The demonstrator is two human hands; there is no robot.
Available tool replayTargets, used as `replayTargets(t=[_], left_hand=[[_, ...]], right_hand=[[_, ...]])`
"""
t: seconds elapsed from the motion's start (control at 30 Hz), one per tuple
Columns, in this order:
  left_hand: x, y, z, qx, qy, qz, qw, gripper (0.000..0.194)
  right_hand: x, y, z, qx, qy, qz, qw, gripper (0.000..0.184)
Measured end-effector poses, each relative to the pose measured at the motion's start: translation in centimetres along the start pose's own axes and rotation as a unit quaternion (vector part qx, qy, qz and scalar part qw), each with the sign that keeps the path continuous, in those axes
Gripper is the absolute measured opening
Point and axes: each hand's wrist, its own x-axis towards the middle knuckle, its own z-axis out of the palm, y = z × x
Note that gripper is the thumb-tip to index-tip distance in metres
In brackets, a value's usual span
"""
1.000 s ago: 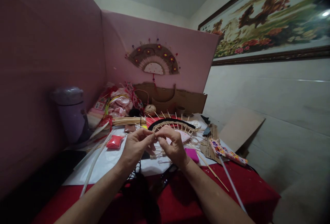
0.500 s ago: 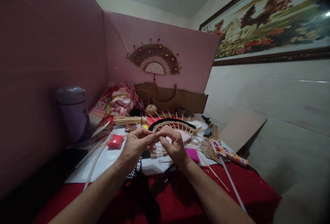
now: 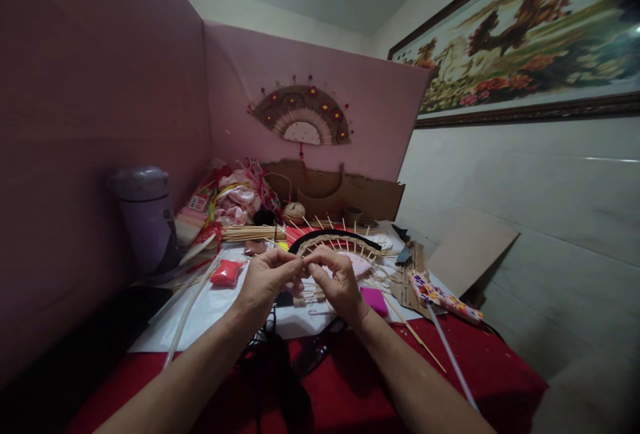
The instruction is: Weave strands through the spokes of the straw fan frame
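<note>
My left hand (image 3: 270, 281) and my right hand (image 3: 335, 281) meet above the table, thumbs and forefingers pinched tip to tip. Whatever lies between the fingertips is too small to make out. Just behind them rests a half-made fan (image 3: 345, 241), a black arc edged with braided tan cord, with thin sticks fanning out of it. My right hand covers part of its pale pink base (image 3: 359, 263). Close to my right wrist is a magenta block (image 3: 374, 301). A red packet (image 3: 227, 274) lies left of my left hand.
A finished fan (image 3: 303, 114) hangs on the pink partition. A purple flask (image 3: 147, 221) stands at left, beside piled ribbons. Bamboo sticks (image 3: 250, 233), a twine ball (image 3: 294, 213) and cardboard (image 3: 370, 194) lie behind. A flowered glue gun (image 3: 445, 297) rests at right on the red cloth (image 3: 480, 361).
My hands stay pinched together in almost the same place. The whole view has shifted very slightly; nothing on the table has visibly moved.
</note>
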Motion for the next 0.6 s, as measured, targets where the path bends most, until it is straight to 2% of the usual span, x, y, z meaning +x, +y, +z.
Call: replayTargets(t=[0.6], left_hand=[[0.16, -0.37, -0.30, 0.011, -0.005, 0.000, 1.000, 0.020]], right_hand=[[0.01, 0.09, 0.02, 0.028, 0.000, 0.029, 0.999, 0.016]])
